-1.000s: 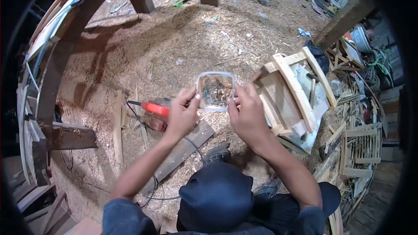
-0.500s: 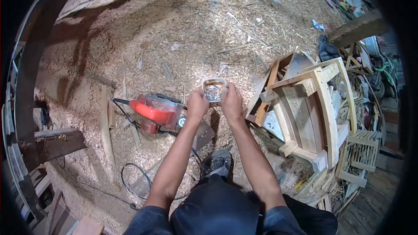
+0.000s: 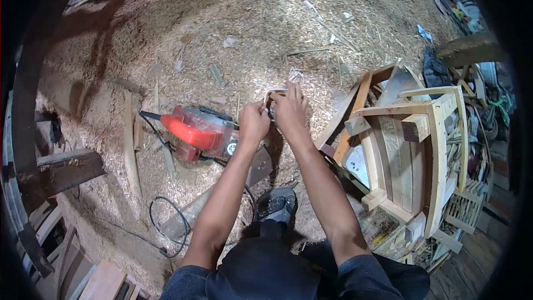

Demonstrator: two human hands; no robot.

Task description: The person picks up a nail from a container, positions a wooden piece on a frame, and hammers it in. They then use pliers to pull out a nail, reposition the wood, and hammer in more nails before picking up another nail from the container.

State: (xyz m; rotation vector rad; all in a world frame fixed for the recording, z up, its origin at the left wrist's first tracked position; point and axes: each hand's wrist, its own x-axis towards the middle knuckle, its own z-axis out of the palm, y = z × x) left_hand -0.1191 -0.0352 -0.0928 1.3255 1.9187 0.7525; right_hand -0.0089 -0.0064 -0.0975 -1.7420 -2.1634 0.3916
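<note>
A small pale-rimmed container (image 3: 267,94) is in front of me, mostly covered by my hands. My left hand (image 3: 254,122) is closed on its left side, with the thumb along the rim. Over the container's opening and right side lies my right hand (image 3: 291,112), its fingers bent forward and somewhat apart. Whether those fingertips touch anything inside is hidden. Only a dark sliver of the inside shows between the hands. To the left of my left hand a red power tool (image 3: 191,133) with a black cord rests on the ground.
Wood shavings (image 3: 183,55) cover the ground. A wooden frame (image 3: 436,150) with curved slats stands close on the right. A dark timber post (image 3: 33,105) rises at the left, and a looped black cable (image 3: 186,228) lies near my shoe (image 3: 276,204).
My right hand has moved from the container's right side to over its opening, covering the small metal pieces seen inside before. The view has shifted slightly.
</note>
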